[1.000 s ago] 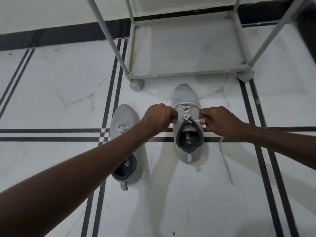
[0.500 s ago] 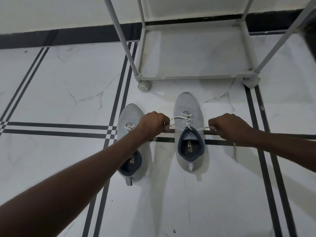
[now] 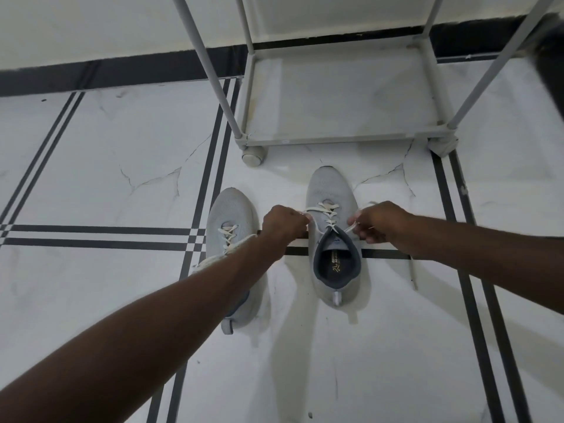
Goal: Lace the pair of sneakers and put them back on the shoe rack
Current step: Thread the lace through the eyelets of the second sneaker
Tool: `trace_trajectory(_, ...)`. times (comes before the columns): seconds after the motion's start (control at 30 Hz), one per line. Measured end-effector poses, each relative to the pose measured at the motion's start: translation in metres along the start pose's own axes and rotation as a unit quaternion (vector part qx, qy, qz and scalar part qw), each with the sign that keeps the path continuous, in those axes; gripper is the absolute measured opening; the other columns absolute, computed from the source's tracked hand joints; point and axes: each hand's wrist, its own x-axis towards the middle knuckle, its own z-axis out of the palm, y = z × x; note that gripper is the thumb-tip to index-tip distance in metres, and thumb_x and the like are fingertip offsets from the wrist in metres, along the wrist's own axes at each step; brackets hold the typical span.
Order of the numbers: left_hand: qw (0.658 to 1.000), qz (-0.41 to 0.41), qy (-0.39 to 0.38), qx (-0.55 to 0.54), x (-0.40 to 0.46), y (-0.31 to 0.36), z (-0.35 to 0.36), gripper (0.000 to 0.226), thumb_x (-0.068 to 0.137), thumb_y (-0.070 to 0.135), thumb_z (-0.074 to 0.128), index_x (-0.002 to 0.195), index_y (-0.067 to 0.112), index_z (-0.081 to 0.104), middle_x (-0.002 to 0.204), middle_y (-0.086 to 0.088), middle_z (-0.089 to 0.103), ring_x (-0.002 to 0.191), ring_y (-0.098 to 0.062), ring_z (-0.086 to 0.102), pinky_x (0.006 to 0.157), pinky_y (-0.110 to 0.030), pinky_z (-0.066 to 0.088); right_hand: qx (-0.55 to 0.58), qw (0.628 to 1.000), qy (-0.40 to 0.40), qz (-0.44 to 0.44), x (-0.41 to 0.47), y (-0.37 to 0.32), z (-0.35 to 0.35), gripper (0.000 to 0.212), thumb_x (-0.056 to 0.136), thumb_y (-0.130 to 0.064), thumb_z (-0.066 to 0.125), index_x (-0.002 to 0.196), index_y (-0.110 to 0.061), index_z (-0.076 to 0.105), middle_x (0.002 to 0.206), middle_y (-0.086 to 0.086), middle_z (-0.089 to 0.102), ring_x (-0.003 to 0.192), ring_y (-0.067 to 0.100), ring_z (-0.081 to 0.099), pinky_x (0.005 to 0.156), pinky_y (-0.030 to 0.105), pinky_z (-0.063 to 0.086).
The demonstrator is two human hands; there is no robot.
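White lace (image 3: 329,215) ends are pinched in both fists: left hand (image 3: 285,225) and right hand (image 3: 380,223) each grasp one end beside the right sneaker (image 3: 332,239). Half a second ago the hands were spread wider; the crossings now look snug. The left sneaker (image 3: 232,239) lies alongside, the shoe rack (image 3: 335,96) just beyond. Insole print is illegible.

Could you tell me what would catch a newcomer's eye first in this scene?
Most striking are the two bare arms reaching in from the bottom, the left hand and right hand each pulling a white lace end out to the sides of the right grey sneaker at centre. The other sneaker lies beside it to the left, partly under the left forearm. Behind them stands the white shoe rack, its bottom shelf bare.
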Motion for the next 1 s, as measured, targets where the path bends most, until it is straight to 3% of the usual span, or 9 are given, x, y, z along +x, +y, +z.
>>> trace_trajectory(0.1, 0.991, 0.0, -0.014, -0.13, -0.006, 0.025, 0.007, 0.006, 0.083, 0.011, 0.068, 0.081, 0.007, 0.072, 0.085, -0.017, 0.073, 0.078, -0.026, 0.067, 0.082, -0.04, 0.059, 0.076, 0.997, -0.005, -0.033, -0.002, -0.015, -0.001, 0.019, 0.096, -0.006, 0.05, 0.087, -0.006, 0.067, 0.09, 0.012, 0.07, 0.077, 0.022, 0.062, 0.067, 0.028, 0.05)
trace_trajectory(0.27, 0.982, 0.007, -0.081, -0.168, -0.008, 0.036, 0.009, 0.009, 0.089, 0.012, 0.068, 0.094, 0.004, 0.068, 0.089, -0.018, 0.072, 0.082, -0.027, 0.07, 0.086, -0.041, 0.059, 0.083, 0.996, -0.002, -0.035, -0.007, -0.013, -0.002, 0.019, 0.097, -0.01, 0.051, 0.089, -0.005, 0.067, 0.099, 0.019, 0.074, 0.081, 0.026, 0.066, 0.063, 0.03, 0.054)
trace_trajectory(0.33, 0.98, 0.021, -0.09, -0.176, -0.007, 0.035, 0.009, 0.019, 0.091, 0.011, 0.068, 0.105, -0.001, 0.068, 0.089, -0.018, 0.071, 0.081, -0.026, 0.071, 0.077, -0.034, 0.062, 0.085, 0.994, 0.014, -0.062, -0.011, -0.011, -0.003, 0.019, 0.098, -0.011, 0.053, 0.094, -0.002, 0.069, 0.1, 0.021, 0.075, 0.078, 0.025, 0.066, 0.063, 0.03, 0.056)
trace_trajectory(0.5, 0.986, 0.11, -0.127, -0.008, -0.013, 0.043, 0.014, 0.015, 0.092, 0.006, 0.064, 0.1, 0.001, 0.076, 0.077, -0.007, 0.072, 0.066, -0.017, 0.062, 0.06, -0.025, 0.054, -0.008, 0.964, 0.094, -0.248, -0.024, -0.028, -0.004, 0.012, 0.09, -0.017, 0.067, 0.082, -0.012, 0.074, 0.088, 0.01, 0.077, 0.079, 0.023, 0.072, 0.081, 0.037, 0.06)
trace_trajectory(0.63, 0.966, 0.123, -0.218, 0.067, -0.018, 0.052, 0.017, 0.013, 0.087, 0.01, 0.065, 0.083, 0.011, 0.078, 0.083, -0.002, 0.075, 0.059, -0.012, 0.05, 0.058, -0.024, 0.046, -0.044, 0.949, 0.098, -0.296, -0.021, -0.045, -0.005, 0.012, 0.085, -0.023, 0.072, 0.086, -0.011, 0.077, 0.089, 0.009, 0.076, 0.088, 0.027, 0.072, 0.086, 0.039, 0.057)
trace_trajectory(0.73, 0.971, 0.117, -0.201, 0.059, -0.017, 0.06, 0.01, 0.025, 0.085, 0.031, 0.071, 0.089, 0.008, 0.078, 0.063, -0.001, 0.059, 0.053, -0.011, 0.047, 0.058, -0.025, 0.044, -0.006, 0.966, 0.039, -0.256, -0.016, -0.046, -0.005, 0.019, 0.093, -0.017, 0.062, 0.089, -0.002, 0.074, 0.084, 0.014, 0.075, 0.077, 0.03, 0.073, 0.07, 0.032, 0.061)
trace_trajectory(0.83, 0.978, 0.1, -0.183, 0.025, -0.013, 0.064, -0.001, 0.042, 0.087, 0.046, 0.068, 0.088, 0.005, 0.077, 0.058, 0.002, 0.057, 0.051, -0.012, 0.047, 0.059, -0.026, 0.044, -0.026, 0.978, -0.009, -0.207, -0.016, -0.04, -0.005, 0.024, 0.098, -0.017, 0.054, 0.088, -0.002, 0.07, 0.071, 0.018, 0.071, 0.048, 0.024, 0.06, 0.043, 0.026, 0.048)
trace_trajectory(0.93, 0.976, 0.102, -0.193, -0.006, -0.013, 0.067, -0.016, 0.04, 0.091, 0.038, 0.065, 0.093, 0.001, 0.077, 0.064, -0.003, 0.065, 0.054, -0.014, 0.054, 0.059, -0.025, 0.048, -0.112, 0.973, -0.046, -0.198, -0.016, -0.036, -0.008, 0.026, 0.096, -0.015, 0.054, 0.081, -0.008, 0.073, 0.055, 0.013, 0.062, 0.034, 0.013, 0.039, 0.037, 0.02, 0.029)
trace_trajectory(1.0, 0.972, 0.123, -0.202, -0.01, -0.014, 0.067, -0.024, 0.033, 0.09, 0.028, 0.069, 0.095, -0.003, 0.075, 0.073, -0.009, 0.071, 0.059, -0.015, 0.061, 0.061, -0.025, 0.054, -0.175, 0.96, -0.064, -0.207, -0.019, -0.04, -0.01, 0.026, 0.092, -0.011, 0.054, 0.077, -0.011, 0.075, 0.048, 0.007, 0.058, 0.036, 0.011, 0.038, 0.04, 0.02, 0.029)
